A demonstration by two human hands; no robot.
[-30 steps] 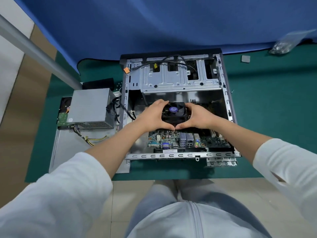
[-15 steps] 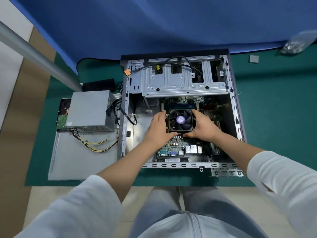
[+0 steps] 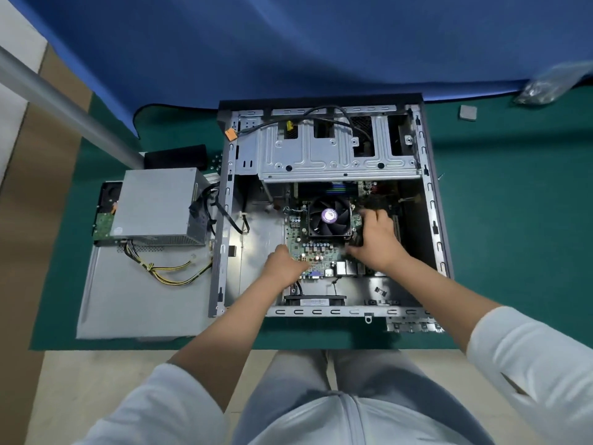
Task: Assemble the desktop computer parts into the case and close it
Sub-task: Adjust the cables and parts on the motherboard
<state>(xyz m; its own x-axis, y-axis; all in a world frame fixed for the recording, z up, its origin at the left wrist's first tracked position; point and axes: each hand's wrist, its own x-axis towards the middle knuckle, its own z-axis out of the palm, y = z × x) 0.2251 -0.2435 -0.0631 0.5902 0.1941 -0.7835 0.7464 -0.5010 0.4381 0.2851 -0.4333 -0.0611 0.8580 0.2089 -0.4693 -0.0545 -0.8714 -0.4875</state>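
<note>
The open grey computer case (image 3: 431, 200) lies flat on a green mat. Inside it lies the green motherboard (image 3: 316, 248) with a black CPU fan cooler (image 3: 329, 216) on top, its far edge under the drive cage (image 3: 337, 152). My left hand (image 3: 282, 264) holds the board's near left corner, fingers curled at its edge. My right hand (image 3: 375, 239) grips the cooler's right side, thumb on the near side and fingers over the far side; it is motion-blurred. The board's right part is hidden under that hand.
A grey power supply (image 3: 160, 207) with loose yellow-black cables sits on the removed side panel (image 3: 141, 300), left of the case, over a hard drive (image 3: 104, 220). A bag of screws (image 3: 552, 85) and a small grey square (image 3: 468, 112) lie far right. A metal plate (image 3: 414, 326) lies by the case's near edge.
The motherboard went from the case's near edge to deeper inside, toward the drive cage. My left hand left the cooler for the board's near left corner; my right hand stays on the cooler.
</note>
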